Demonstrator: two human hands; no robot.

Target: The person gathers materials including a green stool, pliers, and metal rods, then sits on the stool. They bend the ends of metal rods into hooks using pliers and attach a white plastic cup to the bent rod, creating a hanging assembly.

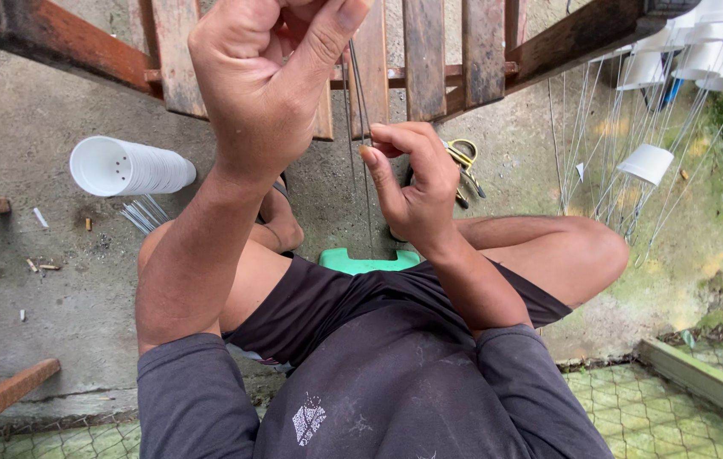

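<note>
My left hand (264,93) is raised close to the camera, curled into a fist with the thumb pressed against the forefinger, pinching the upper end of a few thin wires (360,93); how many strands there are I cannot tell. My right hand (412,183) sits lower, fingers folded in and the fingertips nipping the same wires where they run down between my knees. The wires hang roughly upright in front of a wooden slatted frame (425,59), and below them I see the edge of a green plastic stool (361,260) under me. Just past my right hand, one pair of yellow-handled pliers (466,161) lies on the concrete floor (30,314). To the left on the floor lies one stack of white plastic cups (128,166) on its side, its holed base facing me, with a bundle of cut wire lengths (142,212) just beside it. Off to the right, one white cup hanging on wires (649,163) shows clearly, and more white cups (701,42) crowd the top corner, too overlapped for me to count.
</note>
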